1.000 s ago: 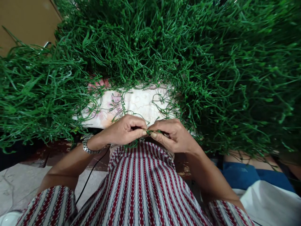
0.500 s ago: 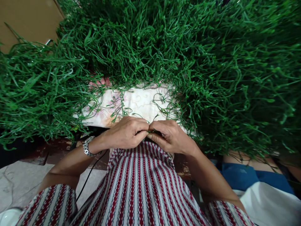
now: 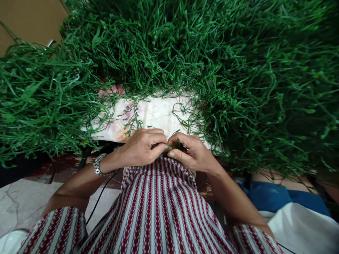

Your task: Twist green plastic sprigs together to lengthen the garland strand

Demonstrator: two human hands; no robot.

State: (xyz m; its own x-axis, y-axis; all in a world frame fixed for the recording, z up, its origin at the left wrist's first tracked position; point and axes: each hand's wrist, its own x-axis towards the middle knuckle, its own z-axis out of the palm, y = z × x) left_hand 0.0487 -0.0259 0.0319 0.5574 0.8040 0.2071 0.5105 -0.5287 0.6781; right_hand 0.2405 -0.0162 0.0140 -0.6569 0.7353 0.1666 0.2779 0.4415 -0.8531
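R hand point(image 3: 194, 151) has parted its pinch nr cloth point(image 3: 159, 114); L hand point(image 3: 143, 146) clamped on stem point(image 3: 168, 145), poss. snap if yanked.

Floral white cover point(image 3: 156, 114) — green stems point(image 3: 164, 46) heaped at back and both sides — stray strands point(image 3: 136, 114) between.

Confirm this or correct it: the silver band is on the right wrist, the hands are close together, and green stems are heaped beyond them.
Wrong wrist: the head view shows the silver band on the left wrist, not the right. The rest stands: the left hand and right hand are close together, with green stems heaped beyond them.
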